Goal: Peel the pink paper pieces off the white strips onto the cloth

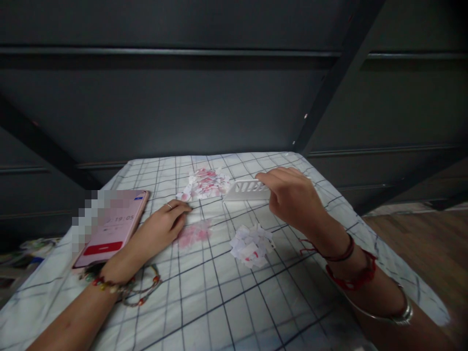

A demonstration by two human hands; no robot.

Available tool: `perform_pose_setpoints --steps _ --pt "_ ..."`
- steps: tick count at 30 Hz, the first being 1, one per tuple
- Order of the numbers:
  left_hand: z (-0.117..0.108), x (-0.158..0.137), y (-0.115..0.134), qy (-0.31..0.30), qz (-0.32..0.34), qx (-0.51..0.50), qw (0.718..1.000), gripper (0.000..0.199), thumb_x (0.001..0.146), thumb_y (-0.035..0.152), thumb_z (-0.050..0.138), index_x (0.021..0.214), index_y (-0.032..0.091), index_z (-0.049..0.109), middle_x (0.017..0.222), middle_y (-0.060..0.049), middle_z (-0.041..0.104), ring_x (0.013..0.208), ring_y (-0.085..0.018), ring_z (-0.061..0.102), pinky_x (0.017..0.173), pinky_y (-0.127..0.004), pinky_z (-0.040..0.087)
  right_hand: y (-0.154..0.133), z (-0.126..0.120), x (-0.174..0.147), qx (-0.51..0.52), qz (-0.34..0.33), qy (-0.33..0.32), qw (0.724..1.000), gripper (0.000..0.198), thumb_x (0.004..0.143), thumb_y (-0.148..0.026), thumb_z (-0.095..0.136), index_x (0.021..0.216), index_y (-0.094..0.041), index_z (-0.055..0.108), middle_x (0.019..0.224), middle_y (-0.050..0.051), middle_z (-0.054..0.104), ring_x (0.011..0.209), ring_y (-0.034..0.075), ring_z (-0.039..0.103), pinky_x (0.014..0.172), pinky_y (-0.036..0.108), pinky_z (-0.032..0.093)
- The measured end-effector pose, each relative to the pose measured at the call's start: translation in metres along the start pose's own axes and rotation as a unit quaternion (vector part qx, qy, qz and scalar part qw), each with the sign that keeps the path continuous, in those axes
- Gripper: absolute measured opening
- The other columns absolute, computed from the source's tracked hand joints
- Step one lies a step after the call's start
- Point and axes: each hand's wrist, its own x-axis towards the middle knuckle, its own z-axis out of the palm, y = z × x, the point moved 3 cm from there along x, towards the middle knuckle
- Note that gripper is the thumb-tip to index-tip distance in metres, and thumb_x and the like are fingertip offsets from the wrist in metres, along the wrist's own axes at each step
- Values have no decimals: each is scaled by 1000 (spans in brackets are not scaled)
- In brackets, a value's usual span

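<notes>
My right hand (294, 195) grips the right part of a white slotted plastic basket (241, 191), which stands on the checked cloth. The hand hides the basket's right end, and I cannot see what is inside it. My left hand (170, 219) lies on the cloth with its fingers stretched to the right and nothing in them. Just beyond its fingertips is a heap of small pink and white paper scraps (207, 183). A little patch of pink, see-through pieces (193, 234) lies beside my left thumb. Nearer to me sits a pile of mostly white scraps (251, 245).
A phone (109, 229) with a timer on its screen lies left of my left forearm. The checked cloth (212, 312) covers the table. A dark panelled wall (175, 112) rises at its far edge. Wooden floor (420, 239) shows at the right.
</notes>
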Motion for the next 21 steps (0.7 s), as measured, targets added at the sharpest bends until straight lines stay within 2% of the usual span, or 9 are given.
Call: perform_pose_setpoints --steps 3,6,11,18,21 --pt "1 0 -1 -4 2 2 1000 33 89 28 32 104 16 59 110 -10 61 106 -22 57 99 -43 44 2 -1 0 -11 8 11 1000 36 67 1 40 84 -14 68 74 7 67 72 20 57 70 31 38" --pt "2 0 -2 -10 2 3 1000 35 89 27 32 105 14 59 111 -12 60 106 -22 57 100 -42 43 0 1 -1 -4 7 -6 1000 35 67 1 39 81 -14 67 74 7 67 72 20 57 72 31 38" --pt "2 1 -1 -13 5 8 1000 37 89 27 32 106 12 60 112 -13 60 107 -23 56 100 -43 43 -10 1 0 29 -28 -35 999 33 64 2 40 77 -15 65 70 6 66 67 18 55 67 29 37" --pt "1 0 -1 -17 1 9 1000 37 89 27 31 107 12 60 112 -13 59 107 -22 56 101 -41 42 -9 -2 0 18 -39 28 999 33 66 1 39 79 -15 65 66 5 64 65 19 53 64 30 35" --pt "2 0 -2 -16 1 9 1000 37 90 27 31 107 11 60 113 -13 59 108 -22 56 101 -40 42 -10 0 0 17 -44 26 999 35 64 2 40 80 -15 66 67 5 64 66 19 53 65 30 36"
